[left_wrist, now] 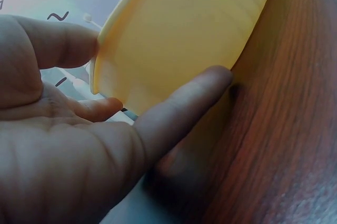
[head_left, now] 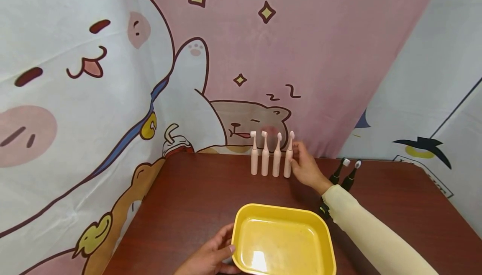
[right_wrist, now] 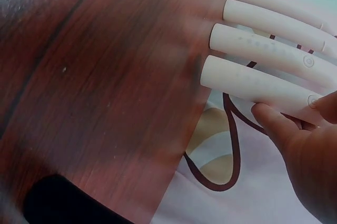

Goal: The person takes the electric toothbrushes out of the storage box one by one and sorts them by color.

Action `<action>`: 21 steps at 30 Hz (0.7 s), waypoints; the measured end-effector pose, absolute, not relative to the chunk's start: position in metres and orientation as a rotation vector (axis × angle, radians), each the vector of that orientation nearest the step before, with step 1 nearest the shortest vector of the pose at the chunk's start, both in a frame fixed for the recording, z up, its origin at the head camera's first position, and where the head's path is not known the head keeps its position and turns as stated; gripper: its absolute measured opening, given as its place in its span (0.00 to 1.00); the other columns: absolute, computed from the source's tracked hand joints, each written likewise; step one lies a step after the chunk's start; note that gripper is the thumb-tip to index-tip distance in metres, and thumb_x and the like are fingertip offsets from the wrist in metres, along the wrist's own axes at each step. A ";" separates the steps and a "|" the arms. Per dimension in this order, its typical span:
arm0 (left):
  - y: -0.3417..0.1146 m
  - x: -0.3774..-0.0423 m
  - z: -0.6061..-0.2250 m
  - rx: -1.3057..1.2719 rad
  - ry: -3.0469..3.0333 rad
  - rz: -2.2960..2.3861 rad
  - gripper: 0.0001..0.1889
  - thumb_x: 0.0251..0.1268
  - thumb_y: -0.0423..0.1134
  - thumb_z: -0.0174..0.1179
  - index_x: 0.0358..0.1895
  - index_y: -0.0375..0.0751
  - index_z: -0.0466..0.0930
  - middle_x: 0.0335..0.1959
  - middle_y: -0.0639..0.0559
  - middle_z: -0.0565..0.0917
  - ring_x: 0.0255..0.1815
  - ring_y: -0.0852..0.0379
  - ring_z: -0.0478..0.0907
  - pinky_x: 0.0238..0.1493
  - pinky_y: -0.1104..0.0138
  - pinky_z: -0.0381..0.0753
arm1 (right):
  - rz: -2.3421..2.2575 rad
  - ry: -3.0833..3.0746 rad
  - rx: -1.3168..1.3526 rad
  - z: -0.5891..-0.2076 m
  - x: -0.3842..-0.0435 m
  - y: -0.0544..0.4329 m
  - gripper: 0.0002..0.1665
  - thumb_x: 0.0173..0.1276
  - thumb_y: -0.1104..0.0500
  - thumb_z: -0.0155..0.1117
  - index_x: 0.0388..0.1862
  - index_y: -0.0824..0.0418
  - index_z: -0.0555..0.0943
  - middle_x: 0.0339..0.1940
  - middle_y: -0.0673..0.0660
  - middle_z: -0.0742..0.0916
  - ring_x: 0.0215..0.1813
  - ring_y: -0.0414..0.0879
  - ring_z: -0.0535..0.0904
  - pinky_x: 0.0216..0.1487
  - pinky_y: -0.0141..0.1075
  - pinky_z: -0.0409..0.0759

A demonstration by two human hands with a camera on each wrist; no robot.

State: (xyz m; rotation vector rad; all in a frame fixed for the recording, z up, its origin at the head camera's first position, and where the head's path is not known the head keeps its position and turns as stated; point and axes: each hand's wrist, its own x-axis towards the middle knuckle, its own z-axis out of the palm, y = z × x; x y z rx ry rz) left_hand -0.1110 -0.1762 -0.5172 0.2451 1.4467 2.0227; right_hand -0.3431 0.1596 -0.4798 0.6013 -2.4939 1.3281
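Several pale pink electric toothbrushes (head_left: 265, 162) stand upright in a row at the table's back edge. My right hand (head_left: 306, 168) reaches the rightmost toothbrush (head_left: 288, 164) and pinches its handle; in the right wrist view the thumb lies by its round button, with a finger along the side. At the near side, my left hand (head_left: 216, 252) holds the left side of a yellow plastic basin (head_left: 284, 210). The left wrist view shows its thumb at the rim (left_wrist: 97, 71) and another finger stretched along the outer wall. Nothing lies inside the basin.
Two black electric toothbrushes (head_left: 350, 176) stand behind my right forearm, partly hidden by it. The dark red wooden table (head_left: 188, 199) meets a cartoon-printed cloth (head_left: 320, 57) at its back edge.
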 end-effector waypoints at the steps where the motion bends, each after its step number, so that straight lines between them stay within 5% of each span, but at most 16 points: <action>1: -0.176 -0.111 -0.517 0.247 1.447 2.023 0.35 0.87 0.37 0.48 0.86 0.36 0.42 0.80 0.28 0.58 0.63 0.43 0.80 0.58 0.44 0.86 | 1.325 -2.496 0.598 -0.480 -0.343 0.160 0.27 0.74 0.74 0.59 0.69 0.68 0.66 0.57 0.73 0.84 0.61 0.67 0.82 0.64 0.65 0.79; 21: -0.176 -0.112 -0.519 0.253 1.446 2.016 0.35 0.87 0.38 0.48 0.86 0.36 0.40 0.81 0.26 0.56 0.66 0.42 0.78 0.59 0.43 0.86 | 1.296 -2.495 0.591 -0.486 -0.344 0.160 0.28 0.72 0.74 0.60 0.68 0.66 0.66 0.53 0.70 0.85 0.57 0.65 0.83 0.60 0.59 0.82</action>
